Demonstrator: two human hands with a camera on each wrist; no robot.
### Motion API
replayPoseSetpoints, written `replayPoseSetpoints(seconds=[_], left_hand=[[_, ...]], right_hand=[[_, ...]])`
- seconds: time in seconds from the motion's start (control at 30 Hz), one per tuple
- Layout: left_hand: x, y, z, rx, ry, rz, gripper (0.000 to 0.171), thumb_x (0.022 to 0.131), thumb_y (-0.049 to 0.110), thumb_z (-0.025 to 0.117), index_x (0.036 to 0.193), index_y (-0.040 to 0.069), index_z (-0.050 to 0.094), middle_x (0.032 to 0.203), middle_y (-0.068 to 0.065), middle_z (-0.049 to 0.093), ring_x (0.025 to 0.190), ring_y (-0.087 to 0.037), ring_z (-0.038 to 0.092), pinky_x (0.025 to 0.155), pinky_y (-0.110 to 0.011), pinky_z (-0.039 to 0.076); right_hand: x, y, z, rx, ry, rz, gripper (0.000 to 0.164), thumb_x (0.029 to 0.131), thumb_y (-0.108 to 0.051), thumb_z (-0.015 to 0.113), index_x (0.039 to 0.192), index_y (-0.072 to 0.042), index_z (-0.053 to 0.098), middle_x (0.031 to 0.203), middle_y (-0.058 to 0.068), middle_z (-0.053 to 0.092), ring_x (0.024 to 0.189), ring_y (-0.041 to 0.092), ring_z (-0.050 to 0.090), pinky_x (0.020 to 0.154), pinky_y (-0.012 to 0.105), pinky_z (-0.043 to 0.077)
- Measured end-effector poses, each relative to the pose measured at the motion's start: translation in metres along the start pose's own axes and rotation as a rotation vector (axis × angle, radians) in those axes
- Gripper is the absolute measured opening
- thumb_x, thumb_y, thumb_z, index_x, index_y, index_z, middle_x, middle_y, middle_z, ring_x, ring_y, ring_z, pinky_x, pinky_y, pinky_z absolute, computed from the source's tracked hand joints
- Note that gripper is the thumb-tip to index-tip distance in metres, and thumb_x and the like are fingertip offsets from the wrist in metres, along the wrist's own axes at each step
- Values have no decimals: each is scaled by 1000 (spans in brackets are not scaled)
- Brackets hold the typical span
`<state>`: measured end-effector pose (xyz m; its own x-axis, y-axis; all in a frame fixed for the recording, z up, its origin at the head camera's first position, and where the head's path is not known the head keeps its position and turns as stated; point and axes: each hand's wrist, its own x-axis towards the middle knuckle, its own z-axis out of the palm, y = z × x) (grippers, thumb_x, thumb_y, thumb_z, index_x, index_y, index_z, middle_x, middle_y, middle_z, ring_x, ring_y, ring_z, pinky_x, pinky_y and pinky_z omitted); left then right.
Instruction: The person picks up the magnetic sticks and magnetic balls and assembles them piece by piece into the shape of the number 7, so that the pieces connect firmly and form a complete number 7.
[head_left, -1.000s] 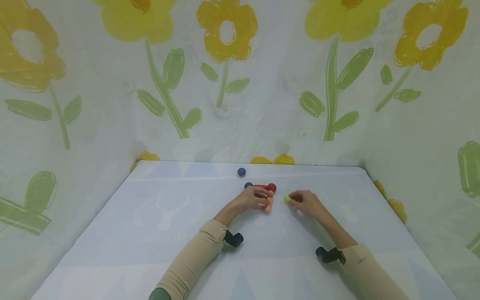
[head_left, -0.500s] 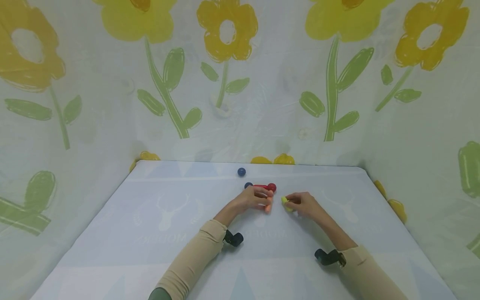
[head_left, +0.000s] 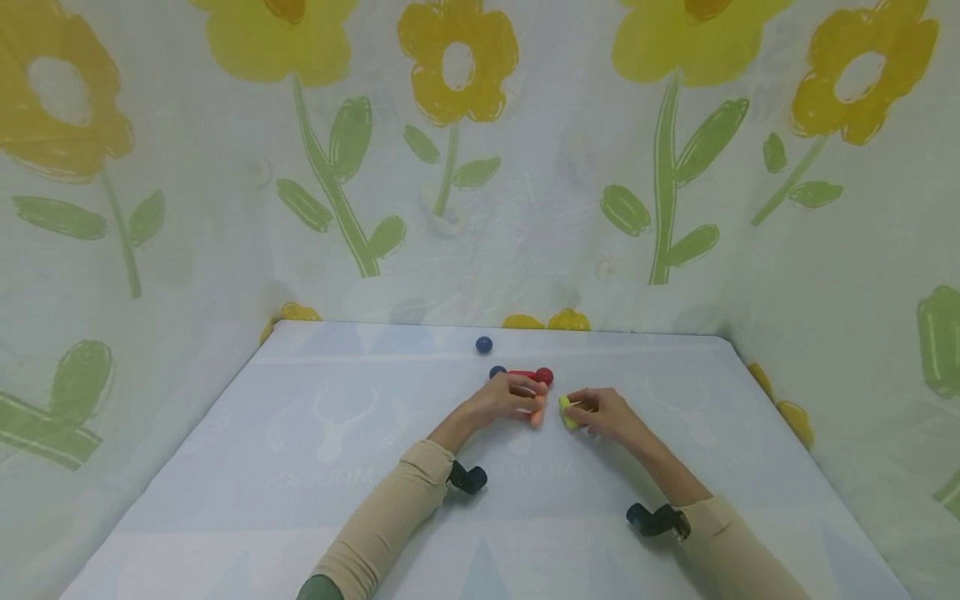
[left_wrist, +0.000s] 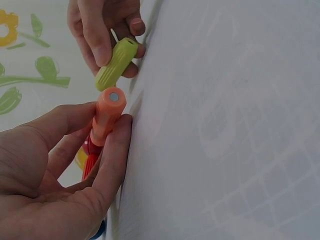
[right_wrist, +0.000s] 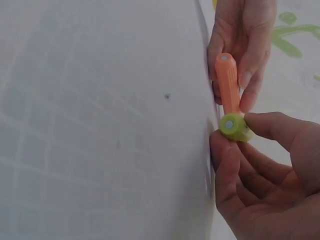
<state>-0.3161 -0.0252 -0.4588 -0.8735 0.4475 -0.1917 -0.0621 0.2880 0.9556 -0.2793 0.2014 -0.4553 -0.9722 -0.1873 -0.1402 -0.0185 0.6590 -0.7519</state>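
Note:
My left hand (head_left: 501, 398) pinches an orange magnetic rod (left_wrist: 107, 117) between thumb and fingers; a silver disc shows in its near end. Just to its right, my right hand (head_left: 609, 412) holds a yellow-green magnetic rod (left_wrist: 116, 65) by the fingertips. That rod also has a silver disc in one end, seen in the right wrist view. The two rods stand close together and overlap in both wrist views. At the orange rod's far end is a red ball (head_left: 544, 377), joined by a red rod (head_left: 521, 372) to a blue ball (head_left: 497, 372), partly hidden behind my left hand.
Another blue ball (head_left: 483, 344) lies farther back, near the rear edge of the white table (head_left: 375, 500). Flower-printed sheeting (head_left: 525, 208) rises behind the table and at both sides. Black wrist cameras (head_left: 468, 478) hang by the cuffs.
My right hand has shifted slightly left and nearer, and the yellow-green rod has turned to lie more alongside the orange one. My left hand and the orange rod stay in place.

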Motion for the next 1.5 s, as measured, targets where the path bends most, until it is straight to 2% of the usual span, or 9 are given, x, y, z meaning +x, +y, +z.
replayPoseSetpoints(seconds=[0.27, 0.5, 0.6, 0.8, 1.07, 1.3, 1.5], left_hand=[[1, 0, 0, 10, -10, 9, 29, 86, 14, 75, 115, 10, 71, 108, -6, 70, 95, -16, 63, 85, -33, 59], [1, -1, 0, -4, -19, 17, 30, 86, 13, 75, 115, 8, 71, 109, -6, 70, 94, -15, 62, 84, -33, 59], [1, -1, 0, -9, -21, 17, 30, 86, 13, 75, 115, 8, 70, 108, -6, 70, 94, -15, 62, 84, -33, 59], [2, -2, 0, -16, -21, 24, 30, 86, 11, 75, 115, 7, 70, 109, -7, 70, 93, -15, 63, 84, -34, 59], [1, -1, 0, -9, -16, 16, 30, 86, 12, 75, 115, 8, 70, 111, -6, 70, 96, -16, 62, 84, -34, 59], [1, -1, 0, -14, -16, 11, 31, 86, 12, 75, 116, 8, 70, 112, -6, 70, 97, -16, 62, 84, -34, 59], [3, -3, 0, 7, -13, 14, 31, 86, 13, 76, 115, 9, 70, 112, -6, 70, 100, -17, 63, 86, -33, 59]], right_hand=[[0, 1, 1, 133, 38, 32, 42, 92, -23, 68, 126, -7, 49, 108, 18, 70, 77, 16, 68, 66, 29, 58], [-1, 0, 2, 133, 26, 15, 28, 95, -19, 63, 118, -7, 53, 107, 17, 69, 78, 17, 64, 64, 29, 56], [-2, 0, 2, 135, 9, -26, 23, 96, -19, 62, 116, -7, 57, 103, 15, 68, 78, 17, 62, 64, 29, 56], [-4, 3, 2, 147, -32, -107, 25, 96, -21, 63, 115, -5, 62, 101, 13, 68, 79, 18, 64, 69, 29, 57], [-4, 4, 6, 178, -77, -87, 26, 95, -23, 65, 115, -7, 65, 97, 9, 71, 80, 17, 67, 72, 29, 59], [-10, 0, 5, 198, -134, -173, 28, 95, -19, 65, 117, -1, 65, 104, 19, 71, 83, 21, 67, 72, 32, 60], [-10, 3, 8, 223, -169, -165, 28, 93, -21, 68, 116, -5, 66, 110, 16, 71, 86, 17, 69, 74, 30, 59]])
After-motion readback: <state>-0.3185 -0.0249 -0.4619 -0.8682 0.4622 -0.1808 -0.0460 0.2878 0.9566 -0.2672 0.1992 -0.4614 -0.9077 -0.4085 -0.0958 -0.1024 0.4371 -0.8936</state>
